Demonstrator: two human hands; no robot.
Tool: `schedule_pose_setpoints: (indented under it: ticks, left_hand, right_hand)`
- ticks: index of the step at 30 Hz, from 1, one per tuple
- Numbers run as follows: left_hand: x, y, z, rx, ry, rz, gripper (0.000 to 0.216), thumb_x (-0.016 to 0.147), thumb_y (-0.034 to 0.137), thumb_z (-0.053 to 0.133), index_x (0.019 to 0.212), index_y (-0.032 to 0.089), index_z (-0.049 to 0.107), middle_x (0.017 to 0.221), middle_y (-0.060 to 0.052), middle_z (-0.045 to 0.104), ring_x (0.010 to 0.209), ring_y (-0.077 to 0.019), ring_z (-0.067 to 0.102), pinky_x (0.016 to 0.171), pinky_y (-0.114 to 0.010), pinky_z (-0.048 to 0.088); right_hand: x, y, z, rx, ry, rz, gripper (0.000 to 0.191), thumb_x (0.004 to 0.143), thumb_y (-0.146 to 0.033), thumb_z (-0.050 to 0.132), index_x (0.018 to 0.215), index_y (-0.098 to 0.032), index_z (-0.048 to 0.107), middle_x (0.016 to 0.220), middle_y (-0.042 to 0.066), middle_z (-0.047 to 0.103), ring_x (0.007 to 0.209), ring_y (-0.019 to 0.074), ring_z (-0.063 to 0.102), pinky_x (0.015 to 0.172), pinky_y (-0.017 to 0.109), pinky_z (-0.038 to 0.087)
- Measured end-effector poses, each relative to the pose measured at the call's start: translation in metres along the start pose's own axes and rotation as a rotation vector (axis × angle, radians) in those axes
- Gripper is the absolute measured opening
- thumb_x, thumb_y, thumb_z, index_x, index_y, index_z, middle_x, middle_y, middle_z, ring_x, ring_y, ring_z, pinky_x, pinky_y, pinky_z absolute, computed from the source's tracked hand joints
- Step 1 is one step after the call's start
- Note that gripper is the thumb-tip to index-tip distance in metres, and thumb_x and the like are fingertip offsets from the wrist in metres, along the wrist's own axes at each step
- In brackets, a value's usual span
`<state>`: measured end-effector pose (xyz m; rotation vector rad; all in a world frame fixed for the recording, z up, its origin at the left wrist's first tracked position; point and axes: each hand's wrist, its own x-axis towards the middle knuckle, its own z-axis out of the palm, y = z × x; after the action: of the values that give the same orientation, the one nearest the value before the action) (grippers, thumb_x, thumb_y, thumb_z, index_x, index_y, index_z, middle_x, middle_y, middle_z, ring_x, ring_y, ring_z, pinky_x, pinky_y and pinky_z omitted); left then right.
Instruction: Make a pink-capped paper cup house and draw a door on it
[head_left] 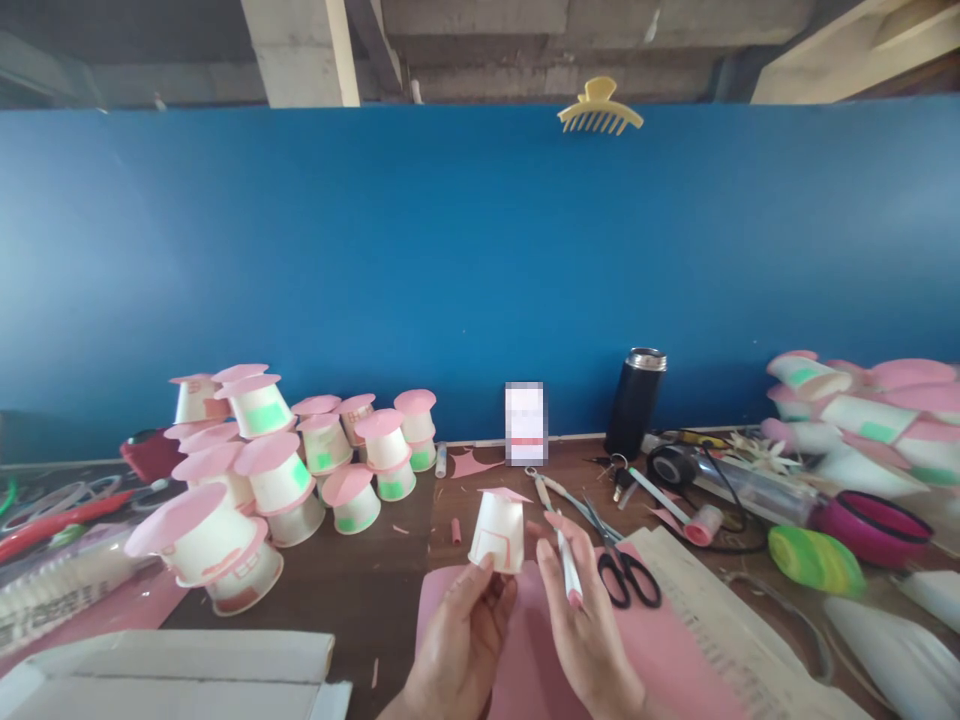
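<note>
An upside-down white paper cup [486, 522] with a pink paper piece on top is in my left hand [466, 625], pinched near its rim between thumb and fingers. A red door-like outline is drawn on the cup's side. In my right hand [589, 630], just right of the cup, a white marker pen [567, 568] with a pinkish-red end lies between the fingers. Both hands are above a pink paper sheet [529, 650]. Black-handled scissors [628, 578] lie right of my right hand. A small pinkish-red cap-like piece [455, 531] rests left of the cup.
Stacked pink-topped cups [270, 475] stand left, and more cups [870, 410] are piled right. A phone [526, 425] leans against the blue partition [465, 250], left of a black bottle [636, 405]. A white box [172, 675] occupies the front left. Keys, tape and paper scraps lie around.
</note>
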<state>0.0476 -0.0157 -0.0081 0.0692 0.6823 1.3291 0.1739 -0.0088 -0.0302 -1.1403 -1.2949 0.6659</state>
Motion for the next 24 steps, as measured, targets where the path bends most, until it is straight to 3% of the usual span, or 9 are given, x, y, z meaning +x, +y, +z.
schedule_pose_setpoints:
  ticks: [4, 9, 11, 15, 24]
  left_hand:
    - [0.002, 0.002, 0.0, -0.014, 0.027, -0.005, 0.013, 0.089, 0.003, 0.054, 0.089, 0.005, 0.067, 0.088, -0.014, 0.071, 0.076, -0.015, 0.068, 0.074, -0.029, 0.06]
    - [0.007, -0.001, -0.004, -0.039, 0.012, 0.0, 0.013, 0.09, 0.003, 0.053, 0.09, 0.005, 0.066, 0.086, -0.013, 0.07, 0.077, -0.0157, 0.068, 0.076, -0.03, 0.06]
    - [0.009, 0.0, -0.004, -0.037, 0.037, -0.002, 0.014, 0.09, 0.003, 0.052, 0.09, 0.005, 0.066, 0.086, -0.012, 0.07, 0.076, -0.0156, 0.068, 0.075, -0.03, 0.06]
    - [0.014, 0.002, -0.004, -0.024, 0.054, -0.007, 0.015, 0.089, 0.002, 0.051, 0.087, 0.006, 0.065, 0.087, -0.013, 0.07, 0.076, -0.0157, 0.068, 0.076, -0.029, 0.06]
    - [0.019, -0.005, -0.009, 0.008, 0.099, -0.001, 0.021, 0.089, 0.001, 0.05, 0.077, 0.006, 0.066, 0.082, -0.013, 0.068, 0.073, -0.0159, 0.068, 0.07, -0.028, 0.06]
  right_hand:
    - [-0.006, -0.001, -0.005, -0.039, -0.006, -0.248, 0.05, 0.099, -0.053, 0.032, 0.14, -0.025, 0.038, 0.13, 0.013, 0.055, 0.115, 0.026, 0.061, 0.096, 0.041, 0.053]
    - [-0.011, -0.012, -0.015, -0.334, -0.044, -0.469, 0.048, 0.1, -0.023, 0.043, 0.147, -0.023, 0.035, 0.14, 0.011, 0.053, 0.129, 0.0259, 0.051, 0.109, 0.043, 0.042]
    - [-0.01, -0.018, -0.021, -0.393, -0.068, -0.493, 0.047, 0.098, -0.02, 0.046, 0.145, -0.025, 0.04, 0.134, 0.01, 0.059, 0.123, 0.0256, 0.056, 0.108, 0.044, 0.043]
    - [-0.005, -0.031, -0.029, -0.372, -0.154, -0.499, 0.04, 0.099, -0.029, 0.045, 0.138, -0.026, 0.049, 0.112, 0.011, 0.07, 0.104, 0.025, 0.067, 0.086, 0.037, 0.058]
    - [-0.006, -0.033, -0.022, -0.329, -0.129, -0.431, 0.02, 0.093, -0.024, 0.055, 0.112, -0.023, 0.061, 0.092, 0.008, 0.074, 0.081, 0.0215, 0.073, 0.074, 0.028, 0.06]
